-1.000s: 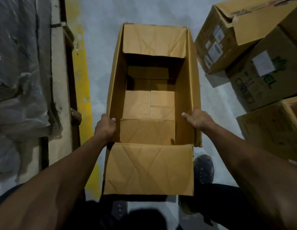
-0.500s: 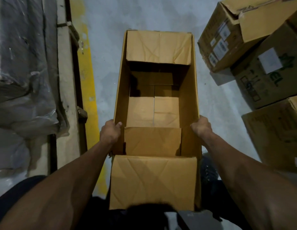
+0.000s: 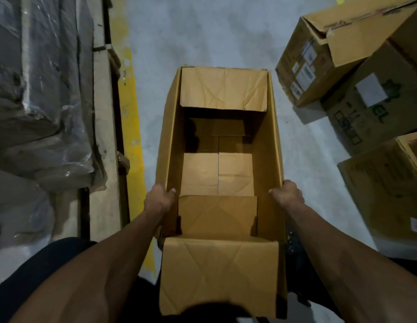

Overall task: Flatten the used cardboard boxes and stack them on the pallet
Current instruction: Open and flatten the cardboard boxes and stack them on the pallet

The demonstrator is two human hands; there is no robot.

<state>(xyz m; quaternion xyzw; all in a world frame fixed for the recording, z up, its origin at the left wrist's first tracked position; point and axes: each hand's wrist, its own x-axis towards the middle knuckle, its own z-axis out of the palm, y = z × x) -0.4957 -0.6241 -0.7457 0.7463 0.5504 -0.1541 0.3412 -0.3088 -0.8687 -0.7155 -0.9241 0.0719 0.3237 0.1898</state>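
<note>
An open brown cardboard box (image 3: 270,155) stands upright on the grey floor straight in front of me, empty, its bottom flaps closed. Its far flap folds inward and its near flap hangs toward me. My left hand (image 3: 159,200) grips the top edge of the left long wall, thumb inside. My right hand (image 3: 287,196) grips the top edge of the right long wall the same way. A wooden pallet (image 3: 102,141) runs along the left, loaded with plastic-wrapped material (image 3: 39,101).
Three more cardboard boxes stand at the right: a tilted labelled one (image 3: 319,54), one with green print (image 3: 375,106) and one nearer me (image 3: 389,187). A yellow floor line (image 3: 130,117) runs between pallet and box. My dark shoe (image 3: 293,250) shows beside the box.
The box has shifted toward me and lower in view, with both hands keeping their grip on its side walls. The view has moved slightly.
</note>
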